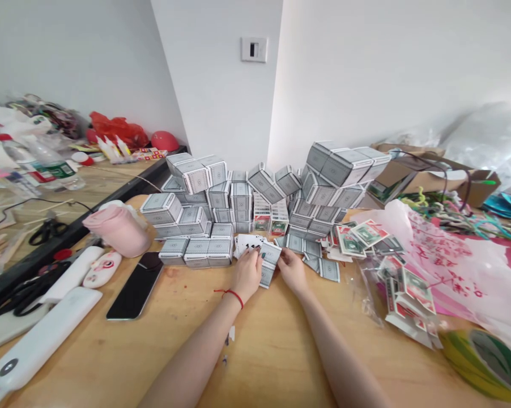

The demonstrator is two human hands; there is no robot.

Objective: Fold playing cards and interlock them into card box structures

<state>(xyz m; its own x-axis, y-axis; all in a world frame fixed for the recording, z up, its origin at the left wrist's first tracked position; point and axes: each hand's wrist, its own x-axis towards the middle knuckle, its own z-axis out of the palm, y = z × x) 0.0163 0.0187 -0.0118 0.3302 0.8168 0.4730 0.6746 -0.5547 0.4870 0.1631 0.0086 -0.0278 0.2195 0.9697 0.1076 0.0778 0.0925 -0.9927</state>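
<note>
At the middle of the table, my left hand (246, 275), with a red string bracelet at the wrist, has its fingers closed on a grey-patterned playing card (271, 255) that looks folded. My right hand (293, 272) is curled at the card's right edge, its fingertips pressed against it. Just beyond my left hand, several playing cards (247, 242) lie face up. Behind both hands rise stacks of grey card blocks (241, 195), with tall piles at left and right. Red and green card boxes (262, 220) stand between the piles.
On the left lie a black phone (135, 286), a rolled pink cloth (118, 228) and a white elongated device (43, 338). To the right are opened card boxes (412, 294), pink wrapping paper (442, 249) and yellow-green tape (480, 360). A wall stands behind the table.
</note>
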